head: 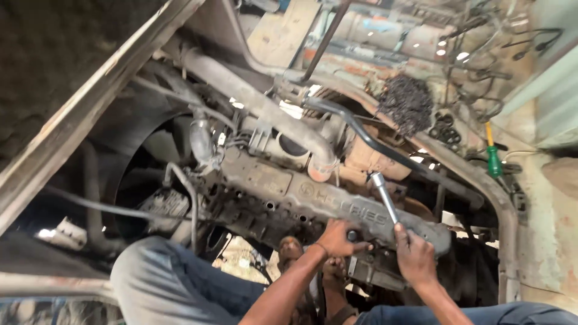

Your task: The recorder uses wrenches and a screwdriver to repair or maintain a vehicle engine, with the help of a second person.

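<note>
A grimy engine with a long grey valve cover (pixel 313 195) fills the middle of the view. My right hand (pixel 415 257) is closed around the lower end of a silver ratchet wrench (pixel 384 201), whose handle sticks up and to the left. My left hand (pixel 339 238) is closed over a dark socket end (pixel 352 236) at the lower edge of the cover, just left of my right hand. My forearms come in from the bottom of the frame.
My knee in blue jeans (pixel 174 283) is at lower left, and a sandalled foot (pixel 334 286) is below the hands. A black hose (pixel 373 141) and a grey pipe (pixel 259 102) cross above the engine. A green-handled screwdriver (pixel 494 159) and a dark tangle of metal bits (pixel 406 102) hang at upper right.
</note>
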